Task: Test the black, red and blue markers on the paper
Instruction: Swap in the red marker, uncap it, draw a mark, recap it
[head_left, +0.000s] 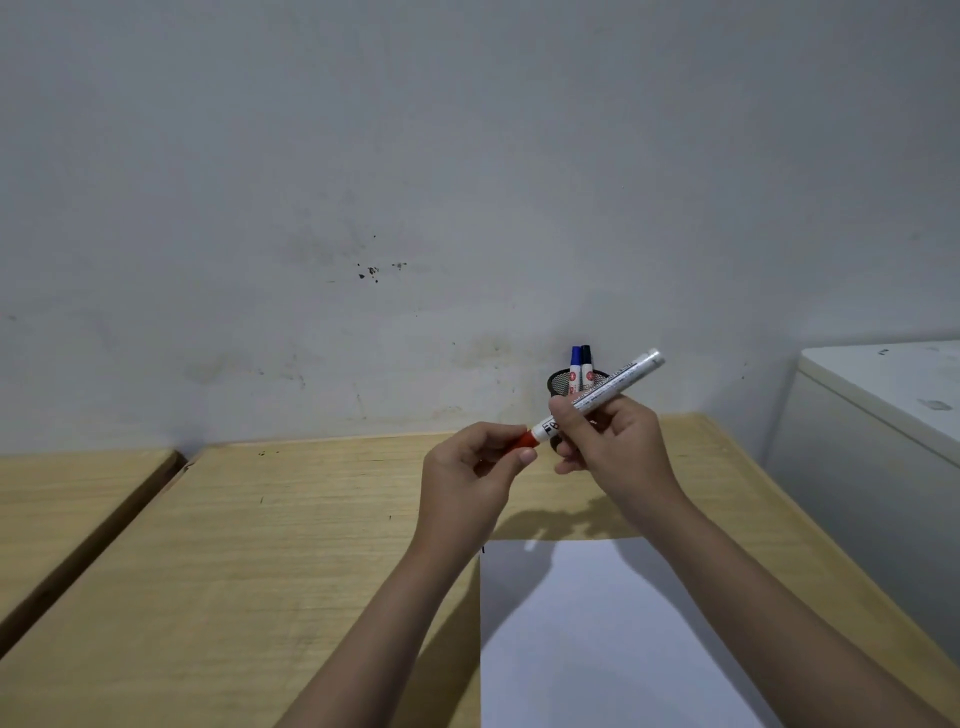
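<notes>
Head view showed the right hand (608, 441) clamped on the red marker (602, 396) above the desk's (291, 545) back edge, the left hand (478, 467) pinching its red cap (525, 440) — likely uncapping. Next: a straight pull, then down to the paper (597, 649) at the near edge — open room there. Blue marker (575, 366) and black marker (586, 366) stood in the holder (560, 383).

A pale grey plastered wall (363, 156) fills the upper part of the view, scuffed and smudged low down, with a small cluster of dark brown specks (370, 272) near its middle. Against it stands a light, wood-grain desk (260, 545), and a second tabletop of the same wood (67, 499) sits to its left — a dark narrow gap runs between them. On the right is a white boxy cabinet (872, 441). The light is soft and even.
</notes>
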